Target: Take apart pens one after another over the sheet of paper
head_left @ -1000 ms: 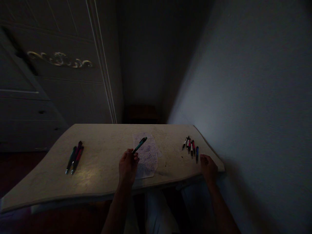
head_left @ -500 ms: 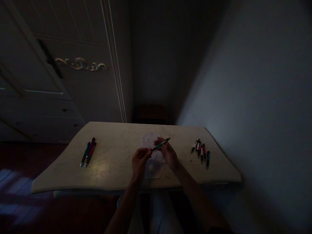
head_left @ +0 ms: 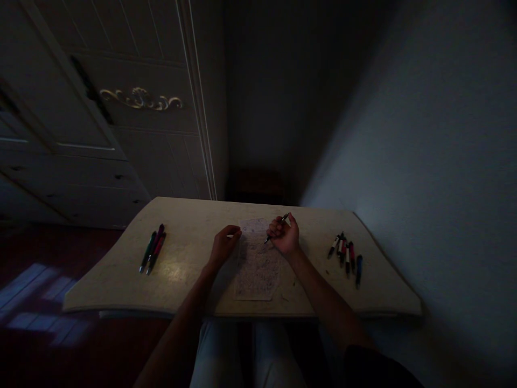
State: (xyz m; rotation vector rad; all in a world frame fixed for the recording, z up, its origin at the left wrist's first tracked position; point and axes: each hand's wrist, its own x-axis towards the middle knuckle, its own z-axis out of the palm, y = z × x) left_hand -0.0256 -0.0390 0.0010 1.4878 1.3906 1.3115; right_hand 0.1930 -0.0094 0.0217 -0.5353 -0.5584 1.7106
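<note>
A sheet of paper (head_left: 256, 275) covered in writing lies on the table in front of me. At its upper left edge, my left hand (head_left: 225, 243) has thumb and fingers pinched together on the paper. My right hand (head_left: 286, 236) is curled around a dark pen (head_left: 267, 239) over the upper right part of the sheet. The pen slants, its lower end down to the left near the writing and its other end sticking up by the thumb.
Three pens (head_left: 152, 250), green, purple and red, lie together at the table's left. Several pens (head_left: 343, 252), white, red and black, lie to the right, with a blue pen (head_left: 358, 271) beside them. A wall (head_left: 436, 161) borders the pale table (head_left: 194, 291) at right; a cabinet (head_left: 161, 156) stands behind left.
My left hand has let go of the pen and moved left to the paper's edge. The pen is now in my right hand, its tip lowered. The paper lies at a slightly different angle.
</note>
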